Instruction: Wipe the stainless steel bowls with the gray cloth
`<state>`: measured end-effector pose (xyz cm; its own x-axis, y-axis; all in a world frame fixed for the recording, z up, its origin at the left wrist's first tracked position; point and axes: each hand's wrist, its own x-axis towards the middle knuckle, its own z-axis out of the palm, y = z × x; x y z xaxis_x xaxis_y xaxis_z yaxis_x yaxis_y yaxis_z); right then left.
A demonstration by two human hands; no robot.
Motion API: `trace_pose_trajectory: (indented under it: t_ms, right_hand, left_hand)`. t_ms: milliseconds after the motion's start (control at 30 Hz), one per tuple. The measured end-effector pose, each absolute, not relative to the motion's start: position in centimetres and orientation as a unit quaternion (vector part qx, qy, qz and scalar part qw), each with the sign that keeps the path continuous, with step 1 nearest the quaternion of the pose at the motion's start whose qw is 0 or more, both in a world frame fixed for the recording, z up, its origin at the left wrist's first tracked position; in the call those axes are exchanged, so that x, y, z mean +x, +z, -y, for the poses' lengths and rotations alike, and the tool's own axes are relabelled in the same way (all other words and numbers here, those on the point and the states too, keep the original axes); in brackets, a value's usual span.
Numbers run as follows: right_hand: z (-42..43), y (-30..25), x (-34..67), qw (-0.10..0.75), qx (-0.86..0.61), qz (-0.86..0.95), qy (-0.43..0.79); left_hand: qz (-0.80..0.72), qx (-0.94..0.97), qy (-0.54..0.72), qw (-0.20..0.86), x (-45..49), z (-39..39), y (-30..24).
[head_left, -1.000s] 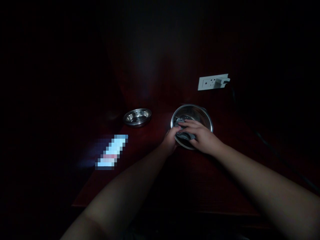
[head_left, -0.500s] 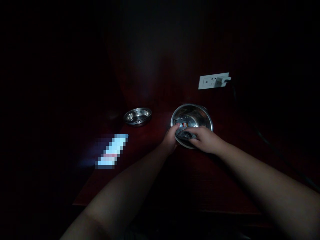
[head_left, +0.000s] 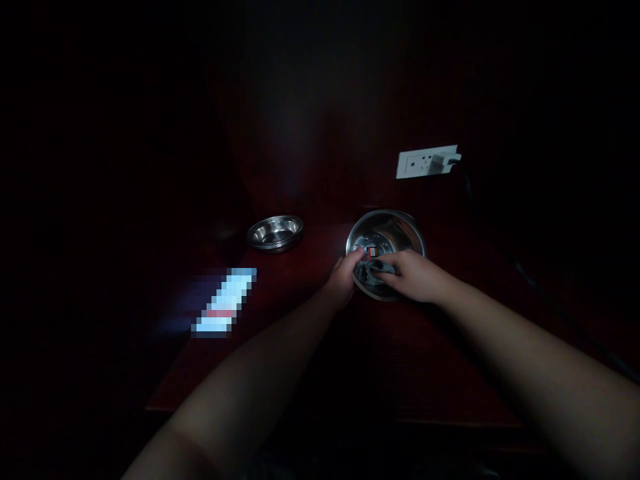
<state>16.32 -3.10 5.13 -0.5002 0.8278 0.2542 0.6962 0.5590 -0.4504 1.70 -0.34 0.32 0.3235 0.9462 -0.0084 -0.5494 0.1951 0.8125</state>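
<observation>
A shiny steel bowl stands on the dark red table in dim light. My left hand is closed on the bowl's near left rim. My right hand is closed on a grey cloth, which it presses inside the bowl by the near rim. A small red and black tag shows at the cloth's top.
A second, shallower steel bowl sits to the left. A bright blurred rectangle lies near the table's left edge. A white wall socket with a plug and a dark cable is on the back wall at the right.
My right hand has drawn back from flat across the cloth to a pinch at the bowl's near rim, and the cloth has bunched up. The left hand stays on the rim.
</observation>
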Motion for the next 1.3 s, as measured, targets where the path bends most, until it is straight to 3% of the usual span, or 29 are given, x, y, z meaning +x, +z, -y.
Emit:
trace_pose_trajectory:
  t_ms: [1300]
  right_hand:
    - [3.13, 4.69, 16.00, 0.227, -0.413, 0.874, 0.114]
  left_hand:
    - [-0.269, 0.369, 0.523, 0.720, 1.65, 0.36, 0.32]
